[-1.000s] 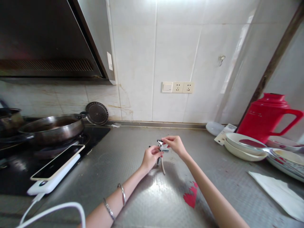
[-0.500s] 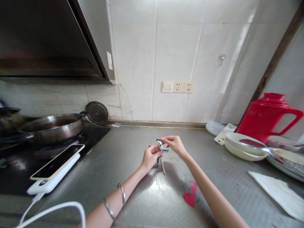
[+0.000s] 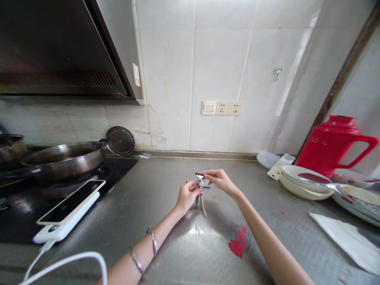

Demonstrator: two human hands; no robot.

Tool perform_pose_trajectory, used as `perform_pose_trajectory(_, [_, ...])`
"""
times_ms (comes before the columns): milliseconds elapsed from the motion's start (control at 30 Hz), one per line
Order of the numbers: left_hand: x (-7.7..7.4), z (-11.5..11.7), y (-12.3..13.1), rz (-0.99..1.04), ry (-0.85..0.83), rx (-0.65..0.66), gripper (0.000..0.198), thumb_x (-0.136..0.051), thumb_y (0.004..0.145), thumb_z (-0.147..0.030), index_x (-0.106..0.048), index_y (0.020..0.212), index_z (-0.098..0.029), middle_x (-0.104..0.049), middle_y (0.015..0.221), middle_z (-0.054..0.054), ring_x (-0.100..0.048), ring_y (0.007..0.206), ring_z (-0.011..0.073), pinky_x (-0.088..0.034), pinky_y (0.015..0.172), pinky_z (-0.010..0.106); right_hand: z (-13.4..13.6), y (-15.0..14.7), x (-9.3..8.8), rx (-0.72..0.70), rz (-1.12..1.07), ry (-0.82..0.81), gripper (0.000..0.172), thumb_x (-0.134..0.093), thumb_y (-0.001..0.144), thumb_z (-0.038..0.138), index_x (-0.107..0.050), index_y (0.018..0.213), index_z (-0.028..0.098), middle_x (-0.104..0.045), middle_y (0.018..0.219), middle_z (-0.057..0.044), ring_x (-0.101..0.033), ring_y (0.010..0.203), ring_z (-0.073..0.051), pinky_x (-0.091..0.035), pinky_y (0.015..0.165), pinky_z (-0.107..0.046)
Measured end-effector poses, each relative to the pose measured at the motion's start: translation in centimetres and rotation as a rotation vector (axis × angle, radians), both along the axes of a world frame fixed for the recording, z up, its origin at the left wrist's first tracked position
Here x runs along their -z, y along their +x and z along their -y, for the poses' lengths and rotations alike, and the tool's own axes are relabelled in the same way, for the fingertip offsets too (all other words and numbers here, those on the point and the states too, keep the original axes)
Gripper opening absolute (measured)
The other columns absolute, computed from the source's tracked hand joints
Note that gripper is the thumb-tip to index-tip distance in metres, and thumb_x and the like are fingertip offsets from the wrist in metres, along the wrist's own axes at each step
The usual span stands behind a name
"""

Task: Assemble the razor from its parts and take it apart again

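Note:
My left hand (image 3: 187, 194) is closed around the middle of a small device (image 3: 200, 182) with a black and white top, a dark crossbar and a curved beige lower part that hangs down. It is too small in view for me to tell its kind. At its upper end my right hand (image 3: 220, 180) pinches the dark top piece between thumb and fingers. Both hands are above the metal counter (image 3: 166, 174), and my fingers hide part of the device.
Left, a pan (image 3: 67, 158) sits on the black stove (image 3: 18, 221), with a phone (image 3: 71, 202) on a white power bank (image 3: 65, 229) and a white cable. Right are a red thermos (image 3: 329, 146), stacked bowls (image 3: 303, 192) and white paper (image 3: 347, 241). A red patch (image 3: 238, 243) marks the counter.
Almost nothing differs. Both hands keep their grip on the small device, and the whole view has shifted very slightly.

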State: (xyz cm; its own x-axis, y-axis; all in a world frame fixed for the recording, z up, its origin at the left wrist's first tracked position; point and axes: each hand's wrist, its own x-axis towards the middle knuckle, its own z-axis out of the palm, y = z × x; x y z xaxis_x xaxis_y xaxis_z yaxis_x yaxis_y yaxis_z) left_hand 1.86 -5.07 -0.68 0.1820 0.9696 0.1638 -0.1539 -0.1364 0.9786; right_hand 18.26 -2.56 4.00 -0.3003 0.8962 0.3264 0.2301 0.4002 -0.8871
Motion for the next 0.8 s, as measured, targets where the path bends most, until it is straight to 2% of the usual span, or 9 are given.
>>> perform_pose_trajectory(367, [0.00,-0.01,0.10,0.022,0.004,-0.006,0.021,-0.071,0.060,-0.022,-0.061,0.077,-0.014,-0.064,0.063,0.001,-0.061,0.056,0.0146,-0.047,0.058,0.025,-0.22,-0.22,0.33,0.034,0.057,0.126,0.030,-0.054,0.076,0.034,-0.071,0.090,0.014,-0.071,0.076,-0.007,-0.065,0.070,-0.019,-0.050,0.054,-0.025])
perform_pose_trajectory(800, [0.09,0.03,0.24,0.033,-0.019,0.008,0.023,-0.071,0.061,-0.025,-0.060,0.078,-0.014,-0.065,0.063,0.002,-0.061,0.052,0.0142,-0.045,0.053,0.024,0.27,-0.47,-0.04,0.082,0.137,0.192,0.026,-0.050,0.077,0.029,-0.071,0.087,0.017,-0.072,0.079,-0.006,-0.065,0.073,-0.020,-0.049,0.066,-0.028])
